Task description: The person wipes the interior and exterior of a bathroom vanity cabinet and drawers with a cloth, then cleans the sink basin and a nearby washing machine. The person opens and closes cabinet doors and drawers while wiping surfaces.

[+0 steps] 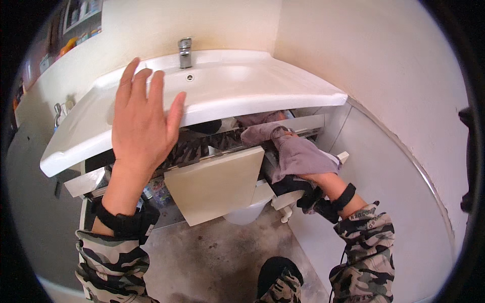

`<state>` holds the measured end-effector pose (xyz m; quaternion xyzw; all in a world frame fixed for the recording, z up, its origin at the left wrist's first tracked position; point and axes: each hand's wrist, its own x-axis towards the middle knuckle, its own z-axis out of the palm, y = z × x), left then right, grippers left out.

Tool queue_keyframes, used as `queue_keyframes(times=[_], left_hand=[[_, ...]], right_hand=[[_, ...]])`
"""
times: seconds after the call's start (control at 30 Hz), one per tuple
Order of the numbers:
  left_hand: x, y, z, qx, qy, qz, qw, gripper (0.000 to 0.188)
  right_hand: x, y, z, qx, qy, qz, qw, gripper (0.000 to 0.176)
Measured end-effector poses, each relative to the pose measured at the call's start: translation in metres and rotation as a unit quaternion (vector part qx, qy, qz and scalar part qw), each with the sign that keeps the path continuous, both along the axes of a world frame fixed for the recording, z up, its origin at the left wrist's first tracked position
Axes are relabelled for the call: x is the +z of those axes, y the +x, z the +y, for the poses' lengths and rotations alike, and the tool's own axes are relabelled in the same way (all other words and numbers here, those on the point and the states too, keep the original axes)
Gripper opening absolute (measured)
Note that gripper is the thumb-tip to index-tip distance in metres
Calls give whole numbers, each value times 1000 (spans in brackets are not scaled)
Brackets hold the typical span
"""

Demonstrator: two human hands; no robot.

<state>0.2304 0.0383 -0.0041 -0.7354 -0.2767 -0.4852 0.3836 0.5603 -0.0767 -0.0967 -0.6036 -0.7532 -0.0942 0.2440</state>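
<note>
My left hand [142, 117] is raised with fingers apart in front of the white washbasin [235, 79], holding nothing. My right hand [290, 133] is mostly covered by a mauve cloth [301, 157], which it presses against a reflective panel [227, 138] below the basin's front rim. The panel mirrors the cloth and the camouflage clothing. A chrome single-lever faucet [185, 53] stands at the basin's back edge. Beneath the panel, a cream cabinet door [216, 183] hangs at a tilt. Both my wrists have black bands.
A rounded white vessel [248, 213] and a white pipe fitting [286, 214] are under the cabinet, above a stained floor [212, 257]. A pale wall panel [382, 181] runs along the right. Shelves with bottles [83, 36] appear at the upper left. My knee is low in view.
</note>
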Motion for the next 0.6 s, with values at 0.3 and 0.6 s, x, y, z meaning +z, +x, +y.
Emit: queue_keyframes(times=[0.3,0.6], left_hand=[[3,10,2,-34,-13,-20,999,41],[1,4,5,-28,5,-18,999,41]], right_hand=[[-5,-78,2,53,11,130,990,51],[-15,-86,4,-17,76,-108,991,62]])
